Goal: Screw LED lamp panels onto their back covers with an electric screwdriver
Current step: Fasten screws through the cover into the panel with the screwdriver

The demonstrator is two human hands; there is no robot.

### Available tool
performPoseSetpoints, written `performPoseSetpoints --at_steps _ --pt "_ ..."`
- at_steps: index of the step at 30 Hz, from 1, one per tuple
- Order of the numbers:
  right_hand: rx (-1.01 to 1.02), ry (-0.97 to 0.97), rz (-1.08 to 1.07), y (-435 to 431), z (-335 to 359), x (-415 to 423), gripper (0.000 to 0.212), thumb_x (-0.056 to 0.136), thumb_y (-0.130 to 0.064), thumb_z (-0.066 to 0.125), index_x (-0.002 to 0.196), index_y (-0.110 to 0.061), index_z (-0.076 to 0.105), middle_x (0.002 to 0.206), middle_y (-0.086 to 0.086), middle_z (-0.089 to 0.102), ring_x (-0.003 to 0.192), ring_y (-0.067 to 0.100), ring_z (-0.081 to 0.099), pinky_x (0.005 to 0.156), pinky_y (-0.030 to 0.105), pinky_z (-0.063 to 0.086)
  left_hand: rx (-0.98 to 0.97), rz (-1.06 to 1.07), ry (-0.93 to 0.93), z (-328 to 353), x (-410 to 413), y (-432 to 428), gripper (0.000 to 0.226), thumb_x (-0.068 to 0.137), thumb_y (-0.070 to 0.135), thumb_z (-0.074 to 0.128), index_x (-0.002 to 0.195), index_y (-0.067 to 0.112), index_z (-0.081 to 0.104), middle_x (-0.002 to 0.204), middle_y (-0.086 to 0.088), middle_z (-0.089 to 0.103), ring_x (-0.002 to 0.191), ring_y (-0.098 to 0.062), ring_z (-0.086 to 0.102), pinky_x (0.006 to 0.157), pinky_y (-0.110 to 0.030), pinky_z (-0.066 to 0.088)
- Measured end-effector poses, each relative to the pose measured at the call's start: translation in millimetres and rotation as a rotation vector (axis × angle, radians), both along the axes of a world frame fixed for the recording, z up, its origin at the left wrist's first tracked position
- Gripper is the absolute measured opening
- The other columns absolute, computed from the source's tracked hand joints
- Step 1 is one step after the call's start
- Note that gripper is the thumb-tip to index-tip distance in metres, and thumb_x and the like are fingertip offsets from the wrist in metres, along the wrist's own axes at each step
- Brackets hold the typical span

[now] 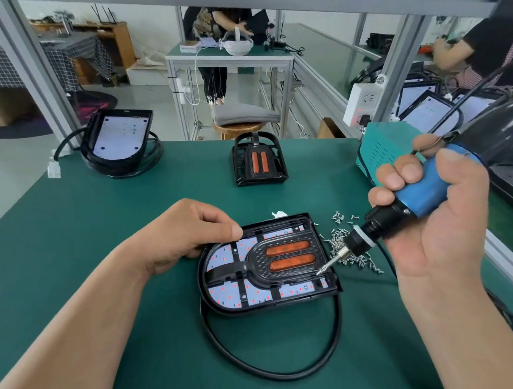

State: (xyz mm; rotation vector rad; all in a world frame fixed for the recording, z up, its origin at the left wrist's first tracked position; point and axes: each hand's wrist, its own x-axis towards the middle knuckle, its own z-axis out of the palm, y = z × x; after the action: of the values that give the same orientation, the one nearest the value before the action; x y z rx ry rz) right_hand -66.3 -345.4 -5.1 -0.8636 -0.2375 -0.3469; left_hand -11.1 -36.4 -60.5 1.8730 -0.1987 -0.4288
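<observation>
While the right hand (430, 213) wraps tightly round the blue grip of the electric screwdriver (423, 193), the head view shows its bit slanting down to the corner of the back cover (256, 310) just below that hand's knuckles. The left hand (188, 231) holds the cover's opposite edge, fingers curled and thumb on the rim. The cover lies on the bench (101, 234) between the two hands, with the LED lamp panel (225, 295) seated inside it. Whether a screw sits on the bit tip is too small to tell.

The slant is the main risk. A bit that meets the hole at an angle will likely slip out and skid onto the panel or the orange strips (289, 255) beside it, or drive the screw in crooked. The left hand braces only the side away from the bit, so the driver's twist may swing the cover round. The loose screws (345, 243) lie just under the right hand's fingers, and a careless sweep would scatter them. The black cable (275, 370), looped toward the person's forearms, could catch a wrist and tug the cover.
</observation>
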Motion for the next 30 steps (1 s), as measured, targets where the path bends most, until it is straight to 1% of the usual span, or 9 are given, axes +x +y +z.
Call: performPoseSetpoints --at_steps 4,7,10,15,20,23,25,28,30 --pt "-0.045 -0.028 0.017 -1.8 4.6 -0.6 0.021 0.099 -0.022 0.038 0.102 -0.022 0.059 0.075 -0.007 0.048 0.070 0.014 0.046 0.059 0.025 0.044 -0.006 0.006 0.001 -0.1 0.6 -0.9 0.046 0.065 0.052 0.087 0.090 0.013 0.082 0.069 -0.002 0.061 0.055 -0.013 0.033 0.048 -0.020 0.023" --pt "-0.075 -0.042 0.020 -0.7 5.8 -2.5 0.021 0.098 -0.020 0.038 0.103 -0.021 0.059 0.073 -0.006 0.048 0.069 0.014 0.047 0.058 0.025 0.045 -0.014 0.005 0.006 -0.2 0.5 -1.5 0.046 0.065 0.051 0.087 0.090 0.013 0.082 0.070 -0.002 0.063 0.054 -0.011 0.035 0.047 -0.018 0.024" --pt "-0.092 -0.044 0.036 2.2 4.9 -2.3 0.021 0.097 -0.018 0.038 0.102 -0.021 0.058 0.073 -0.005 0.048 0.068 0.015 0.046 0.058 0.025 0.045 -0.020 0.004 0.009 0.2 -0.2 -1.5 0.045 0.065 0.050 0.087 0.089 0.013 0.082 0.069 0.002 0.066 0.052 -0.008 0.037 0.046 -0.018 0.024" --pt "-0.109 -0.036 0.061 4.7 3.5 -1.4 0.021 0.095 -0.017 0.039 0.102 -0.020 0.059 0.072 -0.004 0.048 0.067 0.015 0.047 0.057 0.025 0.045 -0.018 0.015 0.012 -0.9 0.3 -1.9 0.046 0.065 0.050 0.087 0.090 0.011 0.082 0.072 -0.004 0.063 0.059 -0.016 0.034 0.050 -0.023 0.020" --pt "-0.135 -0.026 0.070 6.3 1.7 0.3 0.022 0.093 -0.015 0.041 0.100 -0.020 0.060 0.071 -0.003 0.048 0.066 0.016 0.047 0.055 0.026 0.045 -0.019 0.011 0.005 -1.9 1.0 -2.0 0.049 0.063 0.052 0.087 0.090 0.012 0.082 0.075 -0.007 0.062 0.064 -0.020 0.033 0.050 -0.023 0.021" --pt "-0.156 -0.032 0.093 7.1 2.0 0.2 0.017 0.089 -0.016 0.049 0.101 -0.020 0.060 0.071 -0.002 0.048 0.066 0.016 0.047 0.055 0.027 0.045 -0.012 0.010 -0.005 -1.9 1.1 -1.7 0.049 0.063 0.053 0.087 0.090 0.013 0.082 0.076 -0.008 0.061 0.067 -0.021 0.033 0.049 -0.022 0.022" --pt "-0.166 -0.052 0.124 7.1 2.4 -0.8 0.018 0.084 -0.021 0.055 0.102 -0.020 0.060 0.071 -0.002 0.048 0.066 0.016 0.047 0.055 0.027 0.045 -0.014 0.009 -0.007 -1.9 1.0 -1.4 0.049 0.063 0.053 0.087 0.090 0.013 0.082 0.076 -0.008 0.060 0.065 -0.021 0.034 0.049 -0.022 0.023" --pt "-0.189 -0.091 0.188 7.8 2.4 -3.2 0.020 0.083 -0.022 0.056 0.103 -0.020 0.060 0.070 -0.003 0.048 0.065 0.017 0.045 0.054 0.027 0.046 -0.012 0.009 -0.013 -2.6 0.7 -1.5 0.048 0.064 0.053 0.088 0.089 0.013 0.082 0.074 -0.007 0.060 0.061 -0.017 0.036 0.049 -0.021 0.024" --pt "-0.213 -0.124 0.238 9.2 3.6 -4.6 0.019 0.082 -0.020 0.061 0.102 -0.021 0.062 0.068 -0.003 0.048 0.063 0.016 0.045 0.053 0.026 0.046 -0.008 0.009 -0.009 -3.5 0.9 -1.6 0.048 0.064 0.053 0.088 0.089 0.013 0.081 0.077 -0.010 0.061 0.067 -0.021 0.039 0.053 -0.024 0.024"
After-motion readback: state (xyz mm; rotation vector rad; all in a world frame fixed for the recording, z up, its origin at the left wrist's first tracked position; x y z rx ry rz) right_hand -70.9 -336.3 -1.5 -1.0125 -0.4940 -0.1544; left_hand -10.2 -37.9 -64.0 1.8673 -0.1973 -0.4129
